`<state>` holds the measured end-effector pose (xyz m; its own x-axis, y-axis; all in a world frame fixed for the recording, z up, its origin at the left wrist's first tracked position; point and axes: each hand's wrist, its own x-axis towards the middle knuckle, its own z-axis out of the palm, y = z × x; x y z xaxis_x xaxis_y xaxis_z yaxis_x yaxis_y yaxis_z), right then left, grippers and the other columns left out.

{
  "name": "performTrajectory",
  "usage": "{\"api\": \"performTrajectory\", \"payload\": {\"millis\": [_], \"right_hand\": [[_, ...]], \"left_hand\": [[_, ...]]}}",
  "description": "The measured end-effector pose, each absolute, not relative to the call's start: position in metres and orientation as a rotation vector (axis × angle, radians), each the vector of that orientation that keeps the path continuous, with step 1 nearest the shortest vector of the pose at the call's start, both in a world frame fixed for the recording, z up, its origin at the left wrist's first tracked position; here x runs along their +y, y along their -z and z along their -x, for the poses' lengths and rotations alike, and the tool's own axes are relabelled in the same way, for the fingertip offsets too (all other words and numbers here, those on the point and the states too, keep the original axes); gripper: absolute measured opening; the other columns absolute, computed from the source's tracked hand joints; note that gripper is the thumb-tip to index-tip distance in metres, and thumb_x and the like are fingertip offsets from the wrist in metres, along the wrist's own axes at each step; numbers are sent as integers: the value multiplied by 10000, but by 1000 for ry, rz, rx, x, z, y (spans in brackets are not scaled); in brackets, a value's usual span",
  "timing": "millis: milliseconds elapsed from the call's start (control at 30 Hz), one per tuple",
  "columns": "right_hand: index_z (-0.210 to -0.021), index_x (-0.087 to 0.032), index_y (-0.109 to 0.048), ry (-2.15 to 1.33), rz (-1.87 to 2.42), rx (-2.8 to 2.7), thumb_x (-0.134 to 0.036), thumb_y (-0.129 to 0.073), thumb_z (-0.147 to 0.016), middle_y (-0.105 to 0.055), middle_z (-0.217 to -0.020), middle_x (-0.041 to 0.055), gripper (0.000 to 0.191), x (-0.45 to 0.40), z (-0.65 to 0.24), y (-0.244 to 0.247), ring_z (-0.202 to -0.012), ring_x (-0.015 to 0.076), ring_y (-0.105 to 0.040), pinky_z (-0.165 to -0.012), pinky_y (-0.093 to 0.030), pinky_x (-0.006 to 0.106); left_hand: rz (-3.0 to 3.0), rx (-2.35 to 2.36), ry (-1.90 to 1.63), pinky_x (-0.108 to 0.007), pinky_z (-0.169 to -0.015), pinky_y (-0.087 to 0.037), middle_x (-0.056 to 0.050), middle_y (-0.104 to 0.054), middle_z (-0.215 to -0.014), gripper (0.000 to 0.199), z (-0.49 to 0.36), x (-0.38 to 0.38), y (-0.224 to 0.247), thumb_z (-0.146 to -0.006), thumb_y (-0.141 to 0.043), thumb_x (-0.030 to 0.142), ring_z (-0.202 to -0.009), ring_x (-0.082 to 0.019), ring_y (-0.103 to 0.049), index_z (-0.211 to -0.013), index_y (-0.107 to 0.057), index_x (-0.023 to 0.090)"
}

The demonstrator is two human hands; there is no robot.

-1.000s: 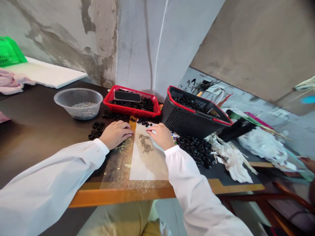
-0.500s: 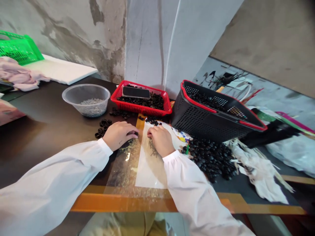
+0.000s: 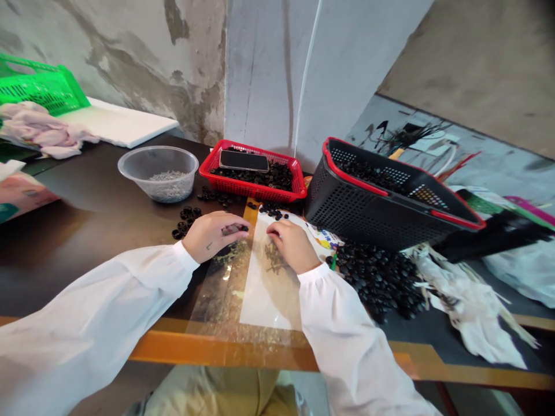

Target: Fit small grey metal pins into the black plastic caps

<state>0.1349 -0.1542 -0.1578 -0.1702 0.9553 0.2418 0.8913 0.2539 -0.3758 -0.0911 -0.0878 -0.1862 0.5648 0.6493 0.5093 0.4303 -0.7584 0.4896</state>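
My left hand (image 3: 213,234) is closed in a pinch on a small black part (image 3: 244,228), above the left edge of the white paper (image 3: 264,294). Facing it over the paper, my right hand (image 3: 293,245) has its fingertips drawn together; whatever they hold is too small to make out. Small black parts lie at the top of the paper, and more black rings (image 3: 186,219) sit left of my left hand. A large heap of black parts (image 3: 381,280) is to the right of my right forearm.
Behind my hands stand a clear bowl (image 3: 160,173) of small metal pieces and a red basket (image 3: 255,188) holding black parts and a phone (image 3: 244,161). A tall black basket (image 3: 368,202) is at the right, near white rags (image 3: 477,315). A green crate (image 3: 47,89) stands far left.
The whole view has shifted slightly. My left hand's fingers are a little more parted, showing the black part at their tips. My right hand remains over the paper.
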Motion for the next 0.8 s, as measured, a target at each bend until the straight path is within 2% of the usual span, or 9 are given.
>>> {"api": "performTrajectory", "payload": {"millis": [67, 200, 333, 433, 600, 700, 800], "right_hand": [[-970, -183, -652, -323, 1578, -1932, -85, -619, -849, -700, -915, 48, 159, -152, -134, 160, -854, 178, -669, -822, -505, 303], [-1121, -223, -571, -568, 1411, -1678, -102, -650, -788, -691, -876, -6, 363, -153, -126, 163, -824, 151, -684, -828, -545, 300], [-1152, -240, -582, -649, 1316, -1672, -120, -634, -796, -682, -885, -5, 379, -159, -113, 161, -829, 149, -688, -813, -563, 296], [-1204, -258, -590, -610, 1283, -1730, -116, -626, -817, -701, -912, 0, 413, -163, -106, 160, -835, 151, -694, -815, -563, 295], [-1277, -269, -607, -394, 1278, -1917, -114, -575, -898, -743, -1009, 21, 411, -167, -105, 161, -921, 168, -704, -901, -540, 320], [-1396, -288, -534, -276, 1305, -2031, -135, -525, -946, -741, -1062, 32, 475, -169, -107, 163, -969, 191, -698, -930, -531, 345], [-1512, -298, -402, -142, 1341, -2149, -135, -457, -974, -711, -1148, 59, 564, -174, -106, 160, -1028, 218, -679, -922, -538, 353]], "left_hand": [[-2449, 881, -989, -230, -646, -480, -5, -729, -845, 285, 90, -89, 186, -885, -668, 475, -664, -123, -631, -1047, -757, 259], [-2398, 876, -994, -226, -621, -477, -6, -718, -792, 306, 89, -90, 186, -867, -677, 507, -638, -123, -626, -1013, -767, 254], [-2457, 864, -1044, -235, -627, -470, -8, -725, -783, 320, 89, -91, 185, -851, -685, 532, -649, -133, -631, -986, -771, 256], [-2486, 844, -1071, -242, -635, -468, -14, -746, -823, 324, 90, -92, 185, -866, -669, 534, -659, -137, -645, -965, -764, 241], [-2529, 795, -1054, -247, -653, -458, -12, -766, -848, 280, 91, -93, 187, -916, -624, 485, -708, -151, -677, -967, -766, 249], [-2578, 767, -984, -250, -699, -464, 7, -778, -903, 219, 93, -93, 187, -944, -603, 422, -780, -160, -698, -1005, -765, 287], [-2590, 795, -974, -250, -697, -473, -1, -781, -879, 233, 93, -93, 186, -955, -583, 411, -767, -164, -704, -1028, -765, 285]]}}
